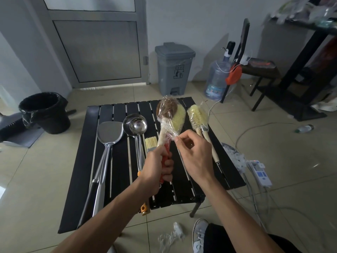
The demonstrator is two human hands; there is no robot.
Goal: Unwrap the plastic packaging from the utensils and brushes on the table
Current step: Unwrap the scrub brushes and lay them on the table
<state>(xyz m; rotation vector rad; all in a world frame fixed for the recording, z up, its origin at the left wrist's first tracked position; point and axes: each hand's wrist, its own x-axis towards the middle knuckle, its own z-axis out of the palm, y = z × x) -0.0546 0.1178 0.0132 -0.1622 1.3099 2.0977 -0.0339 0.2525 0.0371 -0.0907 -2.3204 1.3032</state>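
My left hand (157,168) grips the red handle of a plastic-wrapped brush bundle (168,115), held upright over the black slatted table (120,161). Its brown and yellow heads are covered in clear film. My right hand (196,152) pinches a loose edge of the plastic wrap (172,135) beside the bundle's neck. On the table lie a steel spatula (107,136), a steel ladle (135,126), a small pastry brush (151,143) and a yellow bottle brush (197,115) with film around it.
Crumpled plastic (172,236) lies on the floor by my shoe (199,234). A black lined bin (45,112) stands left, a grey pedal bin (174,67) behind the table. A power strip (260,173) and cables lie at the right, near a water jug (218,79) and chair.
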